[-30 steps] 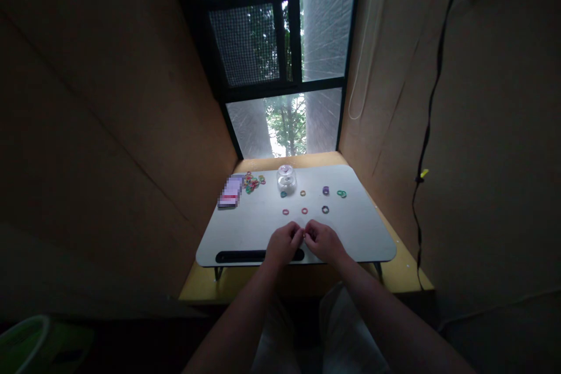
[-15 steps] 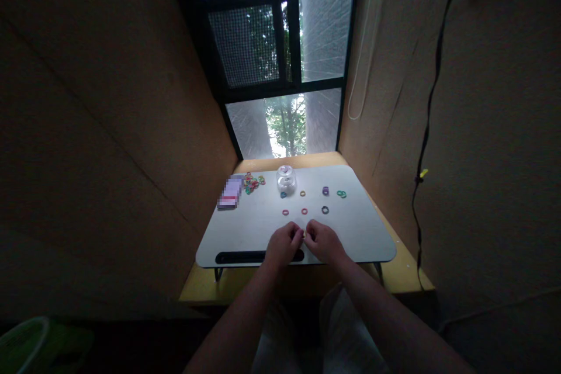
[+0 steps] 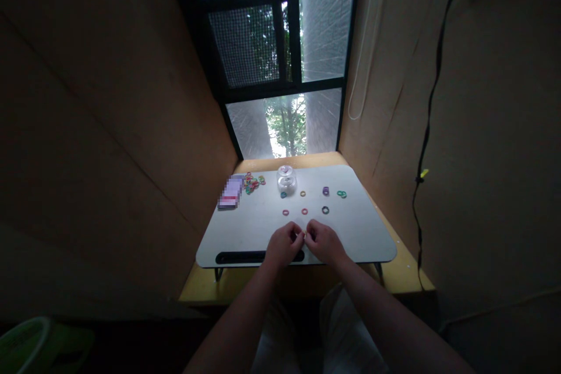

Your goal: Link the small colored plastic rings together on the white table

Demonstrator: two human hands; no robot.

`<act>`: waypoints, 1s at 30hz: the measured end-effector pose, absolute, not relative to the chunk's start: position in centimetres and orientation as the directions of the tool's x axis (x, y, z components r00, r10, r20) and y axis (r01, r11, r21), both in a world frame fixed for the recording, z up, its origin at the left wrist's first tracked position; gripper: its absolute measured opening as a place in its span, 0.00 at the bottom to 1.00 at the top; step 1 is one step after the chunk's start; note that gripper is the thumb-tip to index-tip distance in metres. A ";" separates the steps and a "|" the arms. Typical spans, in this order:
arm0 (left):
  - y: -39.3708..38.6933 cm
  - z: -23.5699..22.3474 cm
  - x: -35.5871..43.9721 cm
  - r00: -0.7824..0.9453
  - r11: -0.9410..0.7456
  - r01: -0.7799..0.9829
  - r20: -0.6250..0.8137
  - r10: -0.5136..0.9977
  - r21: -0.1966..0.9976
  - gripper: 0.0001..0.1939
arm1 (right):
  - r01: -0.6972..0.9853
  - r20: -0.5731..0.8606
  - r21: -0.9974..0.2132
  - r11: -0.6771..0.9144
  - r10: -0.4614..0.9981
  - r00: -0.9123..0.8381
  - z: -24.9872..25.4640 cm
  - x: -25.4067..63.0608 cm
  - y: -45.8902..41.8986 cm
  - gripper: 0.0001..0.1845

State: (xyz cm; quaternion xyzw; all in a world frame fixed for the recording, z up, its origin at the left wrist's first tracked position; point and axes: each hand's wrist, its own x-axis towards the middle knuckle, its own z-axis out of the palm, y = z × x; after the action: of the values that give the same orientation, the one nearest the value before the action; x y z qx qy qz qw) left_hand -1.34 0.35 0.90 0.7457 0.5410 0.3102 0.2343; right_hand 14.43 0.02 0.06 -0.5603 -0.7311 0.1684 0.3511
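Pinching together low in the frame's centre, left hand (image 3: pixel 284 245) and right hand (image 3: pixel 323 242) met over the worktop (image 3: pixel 363 228); couldn't tell what either grip held, loose rings (image 3: pixel 304 211) just above.

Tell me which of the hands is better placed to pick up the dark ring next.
Probably the right hand: the dark ring lies just beyond it. The left hand sits further left, nearer the pink ring.

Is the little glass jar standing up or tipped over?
Upright: the jar stands on the tray table, its rounded top uppermost.
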 end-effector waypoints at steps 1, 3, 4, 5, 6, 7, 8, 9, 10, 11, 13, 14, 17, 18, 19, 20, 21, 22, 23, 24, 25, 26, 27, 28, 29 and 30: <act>0.4 0.9 -1.3 0.224 -0.306 0.663 0.209 0.952 0.683 0.09 | 0.702 0.324 -0.639 0.315 0.938 -0.126 0.1 14.4 0.0 0.04; 0.4 0.9 -1.3 0.229 -0.308 0.665 0.207 0.951 0.680 0.09 | 0.704 0.320 -0.639 0.311 0.939 -0.125 0.1 14.4 0.0 0.04; 0.4 0.9 -1.3 0.230 -0.308 0.667 0.206 0.951 0.679 0.08 | 0.704 0.317 -0.639 0.310 0.940 -0.125 0.2 14.4 0.0 0.04; 0.4 0.9 -1.3 0.229 -0.308 0.669 0.207 0.951 0.677 0.08 | 0.703 0.316 -0.640 0.309 0.940 -0.125 0.2 14.4 0.0 0.04; 0.4 0.9 -1.3 0.227 -0.307 0.671 0.207 0.952 0.675 0.08 | 0.703 0.315 -0.641 0.309 0.941 -0.126 0.2 14.4 0.0 0.04; 0.4 0.9 -1.3 0.224 -0.306 0.673 0.209 0.952 0.674 0.08 | 0.701 0.316 -0.643 0.310 0.940 -0.126 0.2 14.4 0.0 0.04; 0.4 0.9 -1.2 0.221 -0.305 0.674 0.210 0.952 0.673 0.07 | 0.698 0.317 -0.645 0.311 0.940 -0.126 0.2 14.4 0.0 0.04; 0.4 0.9 -1.2 0.218 -0.303 0.674 0.211 0.953 0.674 0.07 | 0.696 0.318 -0.647 0.312 0.940 -0.125 0.2 14.4 0.0 0.04; 0.4 1.0 -1.2 0.215 -0.301 0.673 0.211 0.954 0.676 0.07 | 0.694 0.321 -0.648 0.313 0.939 -0.125 0.2 14.4 0.0 0.05; 0.3 1.0 -1.2 0.213 -0.299 0.672 0.210 0.954 0.677 0.07 | 0.693 0.322 -0.649 0.315 0.938 -0.125 0.2 14.4 0.0 0.05; 0.3 1.0 -1.2 0.211 -0.298 0.671 0.210 0.955 0.679 0.07 | 0.694 0.322 -0.648 0.315 0.938 -0.125 0.2 14.4 0.0 0.05; 0.3 1.0 -1.2 0.212 -0.299 0.669 0.211 0.954 0.680 0.07 | 0.695 0.322 -0.647 0.313 0.939 -0.124 0.2 14.4 0.0 0.05; 0.3 1.0 -1.2 0.215 -0.301 0.666 0.210 0.954 0.683 0.07 | 0.695 0.319 -0.649 0.311 0.940 -0.123 0.3 14.4 0.0 0.05; 0.3 1.0 -1.2 0.215 -0.300 0.663 0.209 0.954 0.685 0.07 | 0.692 0.319 -0.650 0.313 0.939 -0.125 0.3 14.4 0.0 0.05; 0.3 1.0 -1.3 0.214 -0.300 0.661 0.210 0.954 0.688 0.06 | 0.690 0.320 -0.651 0.317 0.939 -0.129 0.3 14.4 0.0 0.05; 0.3 1.0 -1.3 0.213 -0.300 0.657 0.212 0.954 0.692 0.06 | 0.687 0.322 -0.652 0.320 0.938 -0.132 0.3 14.5 0.0 0.05; 0.3 1.0 -1.2 0.210 -0.300 0.653 0.214 0.954 0.696 0.06 | 0.685 0.325 -0.652 0.324 0.936 -0.133 0.3 14.5 0.0 0.05; 0.3 1.0 -1.2 0.208 -0.300 0.647 0.216 0.954 0.701 0.05 | 0.683 0.329 -0.653 0.328 0.935 -0.134 0.2 14.5 0.0 0.04; 0.3 1.0 -1.2 0.204 -0.298 0.642 0.217 0.955 0.706 0.05 | 0.681 0.332 -0.653 0.331 0.933 -0.135 0.2 14.5 0.0 0.04; 0.3 0.9 -1.2 0.200 -0.295 0.638 0.216 0.956 0.712 0.05 | 0.678 0.335 -0.654 0.334 0.932 -0.136 0.1 14.5 0.1 0.03; 0.3 0.9 -1.2 0.196 -0.291 0.635 0.214 0.957 0.716 0.05 | 0.675 0.337 -0.656 0.338 0.931 -0.139 0.0 14.5 0.1 0.03; 0.3 0.9 -1.2 0.194 -0.287 0.633 0.212 0.958 0.719 0.04 | 0.673 0.338 -0.657 0.340 0.931 -0.141 0.0 14.5 0.1 0.02; 0.3 0.9 -1.2 0.190 -0.283 0.632 0.209 0.959 0.722 0.04 | 0.671 0.337 -0.658 0.342 0.930 -0.144 -0.1 14.5 0.1 0.02; 0.3 0.9 -1.2 0.189 -0.279 0.632 0.206 0.960 0.723 0.04 | 0.669 0.336 -0.659 0.343 0.930 -0.147 -0.1 14.5 0.1 0.03; 0.3 0.9 -1.2 0.187 -0.276 0.634 0.204 0.961 0.723 0.04 | 0.669 0.335 -0.660 0.343 0.931 -0.148 -0.1 14.5 0.2 0.03; 0.3 0.9 -1.2 0.186 -0.274 0.635 0.202 0.962 0.723 0.04 | 0.668 0.333 -0.660 0.343 0.931 -0.149 -0.1 14.5 0.1 0.03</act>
State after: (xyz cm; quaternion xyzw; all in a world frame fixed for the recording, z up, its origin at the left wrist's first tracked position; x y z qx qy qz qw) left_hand -1.24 0.26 0.90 0.7282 0.5480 0.3269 0.2501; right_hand 14.52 0.15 -0.10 -0.5434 -0.7357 0.1822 0.3610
